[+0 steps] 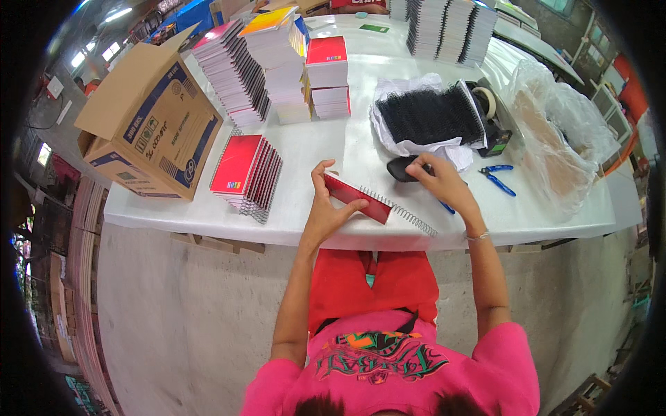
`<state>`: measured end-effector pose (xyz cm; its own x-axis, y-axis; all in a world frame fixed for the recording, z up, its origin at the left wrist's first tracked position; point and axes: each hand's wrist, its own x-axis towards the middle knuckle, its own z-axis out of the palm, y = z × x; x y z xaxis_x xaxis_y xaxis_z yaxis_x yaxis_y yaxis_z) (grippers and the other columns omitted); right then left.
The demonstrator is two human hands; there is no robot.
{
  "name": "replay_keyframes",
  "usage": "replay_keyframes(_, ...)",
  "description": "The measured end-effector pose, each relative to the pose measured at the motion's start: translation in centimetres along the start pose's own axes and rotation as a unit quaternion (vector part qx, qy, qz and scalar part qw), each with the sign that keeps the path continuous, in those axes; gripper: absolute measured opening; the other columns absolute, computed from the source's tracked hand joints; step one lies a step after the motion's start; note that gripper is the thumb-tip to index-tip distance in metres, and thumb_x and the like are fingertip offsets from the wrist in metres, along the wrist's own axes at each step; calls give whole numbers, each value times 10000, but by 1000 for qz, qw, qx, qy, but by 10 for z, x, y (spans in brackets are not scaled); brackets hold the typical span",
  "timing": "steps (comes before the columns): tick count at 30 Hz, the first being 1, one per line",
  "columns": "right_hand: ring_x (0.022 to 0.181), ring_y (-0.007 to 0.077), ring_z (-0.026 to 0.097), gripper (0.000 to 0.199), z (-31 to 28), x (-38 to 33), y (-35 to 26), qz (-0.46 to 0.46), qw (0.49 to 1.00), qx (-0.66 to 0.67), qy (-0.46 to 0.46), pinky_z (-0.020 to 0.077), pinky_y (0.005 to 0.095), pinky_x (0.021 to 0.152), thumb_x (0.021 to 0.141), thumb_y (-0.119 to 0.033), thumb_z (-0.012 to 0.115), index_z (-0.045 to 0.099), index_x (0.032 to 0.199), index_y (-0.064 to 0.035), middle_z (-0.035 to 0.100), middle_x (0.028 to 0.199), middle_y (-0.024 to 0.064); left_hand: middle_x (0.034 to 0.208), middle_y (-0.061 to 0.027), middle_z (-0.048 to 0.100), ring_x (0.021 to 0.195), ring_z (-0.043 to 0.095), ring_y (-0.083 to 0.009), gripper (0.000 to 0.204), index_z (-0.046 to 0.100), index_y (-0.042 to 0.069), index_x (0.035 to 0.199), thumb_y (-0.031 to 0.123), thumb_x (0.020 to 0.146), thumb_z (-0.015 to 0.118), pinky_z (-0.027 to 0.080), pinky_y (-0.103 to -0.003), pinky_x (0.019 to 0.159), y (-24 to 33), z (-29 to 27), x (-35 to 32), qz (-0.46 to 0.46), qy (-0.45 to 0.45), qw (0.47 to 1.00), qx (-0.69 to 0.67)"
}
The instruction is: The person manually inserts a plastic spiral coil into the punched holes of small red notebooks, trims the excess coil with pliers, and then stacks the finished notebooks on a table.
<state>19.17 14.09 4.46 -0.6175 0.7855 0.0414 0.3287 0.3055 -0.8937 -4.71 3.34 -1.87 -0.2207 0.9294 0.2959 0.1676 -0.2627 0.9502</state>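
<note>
My left hand [329,208] grips a red-covered notebook [357,199] near the front edge of the table, thumb across the cover. A silver spiral wire [414,218] runs along the notebook's edge, and its loose end sticks out to the right. My right hand [442,184] is closed, fingertips pressed together beside a black rounded object [400,169]; whether it holds anything is hidden. Below that hand a blue tool [447,207] shows in part. Blue-handled pliers [499,180] lie to its right.
Left of my hands stands a stack of red spiral notebooks [239,166], beside an open cardboard box [156,125]. Taller notebook stacks [232,73] rise behind. Black spiral coils [430,116] lie on white paper, near a tape roll [484,102] and clear plastic bags [555,118].
</note>
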Motion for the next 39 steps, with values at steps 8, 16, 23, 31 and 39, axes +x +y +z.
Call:
replay_keyframes(8, 647, 100, 530, 371, 4, -1, -3, -22, 1000, 16, 13, 424, 264, 595, 921, -369, 661, 628, 828, -12, 659, 786, 45, 1119, -96, 455, 1074, 500, -191, 798, 261, 90, 1401, 103, 794, 778, 412, -332, 961, -8, 1, 5, 14, -39, 998, -40)
replay_keyframes(16, 596, 212, 525, 372, 9, 8, 10, -85, 986, -106, 96, 410, 354, 593, 898, -322, 683, 613, 783, 26, 551, 669, 131, 1108, -85, 451, 1050, 494, -173, 727, 284, 96, 1394, 86, 821, 731, 377, -323, 989, 0, 7, 2, -6, -63, 996, -59)
replay_keyframes(23, 633, 343, 561, 391, 31, 16, 30, -191, 934, -274, 123, 443, 410, 600, 930, -378, 610, 660, 771, -24, 592, 738, 151, 1124, -88, 436, 1061, 496, -184, 718, 287, 105, 1394, 93, 828, 729, 374, -325, 1000, -5, 8, 3, -3, -84, 995, -52)
replay_keyframes(31, 560, 316, 504, 532, 16, 20, -8, -12, 998, 63, 20, 424, 406, 561, 971, -460, 533, 620, 706, -7, 569, 626, 163, 1108, -81, 451, 1066, 491, -169, 716, 290, 101, 1399, 110, 838, 734, 385, -318, 984, -7, 5, -1, 19, -70, 996, -44)
replay_keyframes(39, 542, 215, 529, 444, 5, 45, 11, -31, 990, -109, 81, 422, 361, 540, 973, -369, 541, 679, 773, 3, 573, 625, 146, 1145, -72, 435, 1082, 478, -165, 705, 290, 114, 1410, 75, 846, 711, 382, -307, 986, 0, 9, 0, -18, -84, 994, -63)
